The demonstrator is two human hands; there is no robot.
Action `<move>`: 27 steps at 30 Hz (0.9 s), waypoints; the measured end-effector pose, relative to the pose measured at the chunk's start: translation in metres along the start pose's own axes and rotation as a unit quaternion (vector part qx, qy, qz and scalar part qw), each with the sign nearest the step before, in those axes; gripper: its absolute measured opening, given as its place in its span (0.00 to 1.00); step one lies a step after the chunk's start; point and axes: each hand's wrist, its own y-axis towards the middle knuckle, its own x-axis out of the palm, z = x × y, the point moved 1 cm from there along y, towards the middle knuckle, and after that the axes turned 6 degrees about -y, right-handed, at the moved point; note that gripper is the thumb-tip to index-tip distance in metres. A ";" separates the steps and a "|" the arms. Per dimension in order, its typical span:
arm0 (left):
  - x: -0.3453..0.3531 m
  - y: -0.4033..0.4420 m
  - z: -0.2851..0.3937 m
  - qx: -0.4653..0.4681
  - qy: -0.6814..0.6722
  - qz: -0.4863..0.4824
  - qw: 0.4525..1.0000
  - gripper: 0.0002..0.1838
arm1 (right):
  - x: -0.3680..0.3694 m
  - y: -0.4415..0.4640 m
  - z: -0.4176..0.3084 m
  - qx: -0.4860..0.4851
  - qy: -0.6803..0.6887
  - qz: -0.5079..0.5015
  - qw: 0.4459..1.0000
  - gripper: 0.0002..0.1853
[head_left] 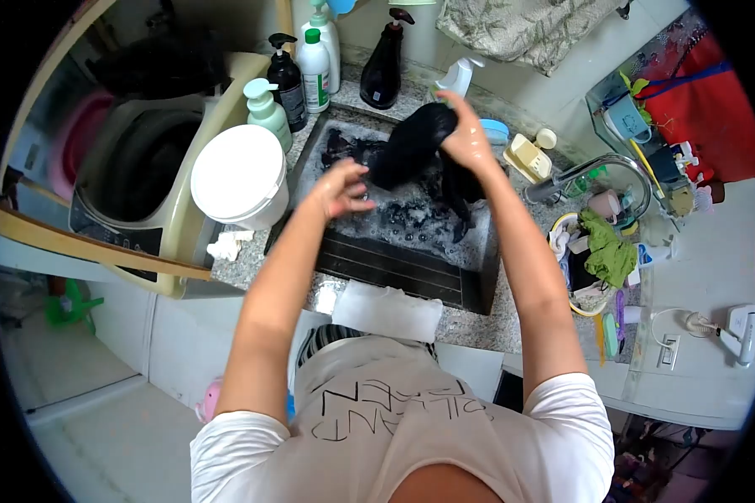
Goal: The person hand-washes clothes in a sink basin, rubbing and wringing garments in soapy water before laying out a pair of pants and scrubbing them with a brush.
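Note:
A wet black piece of clothing (413,147) hangs above the sink (394,272), with my right hand (466,138) closed on its upper right part. Below it, more dark fabric (453,197) lies in the soapy water and reaches up near my right wrist; whether it is the same piece I cannot tell. My left hand (344,191) is over the left side of the water, fingers spread, with nothing in it. The ribbed black front of the sink slopes down into the suds. Foam covers much of the water.
A white lidded bucket (236,172) stands left of the sink, beside a washing machine (151,159). Pump bottles (285,84) line the back ledge. On the right are a faucet (596,168), a soap dish (526,158) and a basket with a green cloth (604,247). A white cloth (386,312) covers the front edge.

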 end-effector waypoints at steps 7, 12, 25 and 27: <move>0.017 0.057 -0.090 -0.024 -0.185 -0.357 0.915 0.28 | 0.029 -0.053 -0.085 -0.292 -0.119 -0.232 0.920 0.28; 0.024 0.043 -0.103 0.168 -0.220 -0.519 0.808 0.23 | 0.055 -0.096 -0.090 -0.267 0.017 -0.252 0.930 0.27; 0.069 0.018 -0.037 0.057 -0.314 -0.133 0.938 0.18 | 0.075 -0.110 0.039 0.254 0.532 0.210 0.780 0.18; 0.081 0.018 -0.025 0.094 -0.228 -0.185 0.951 0.16 | 0.079 -0.103 0.027 0.249 0.545 0.190 0.777 0.13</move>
